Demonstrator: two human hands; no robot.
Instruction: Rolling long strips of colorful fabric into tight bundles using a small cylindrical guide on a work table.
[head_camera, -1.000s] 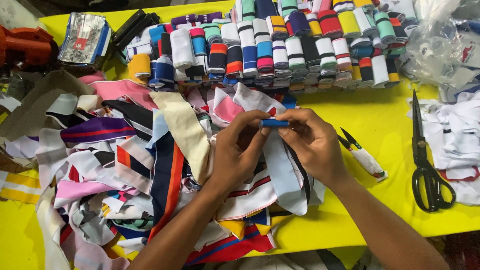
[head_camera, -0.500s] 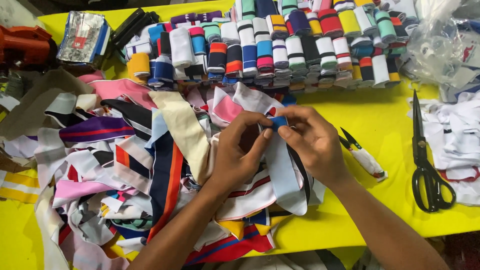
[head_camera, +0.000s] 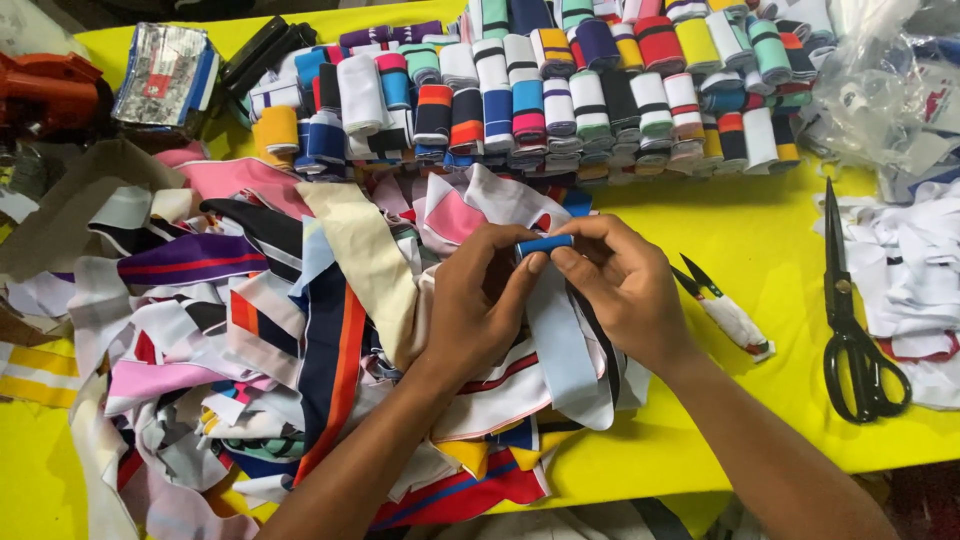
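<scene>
My left hand (head_camera: 478, 300) and my right hand (head_camera: 620, 285) meet over a heap of fabric strips (head_camera: 300, 330). Between their fingertips they pinch the folded blue top end of a light blue strip (head_camera: 545, 243). The rest of that strip (head_camera: 560, 345) hangs down under my right palm onto the heap. Both hands sit a little in front of the rows of folded striped bands (head_camera: 560, 95) stacked at the back of the yellow table (head_camera: 760, 240).
Small thread snips (head_camera: 725, 310) lie just right of my right hand. Large black scissors (head_camera: 850, 320) lie further right, beside white cloth scraps (head_camera: 910, 270). Clear plastic bags (head_camera: 890, 90) are at the back right. An orange tool (head_camera: 45, 95) and a foil packet (head_camera: 165, 70) sit back left.
Both hands have stayed in place. The fingers have turned and folded the blue end of the strip over a little more.
</scene>
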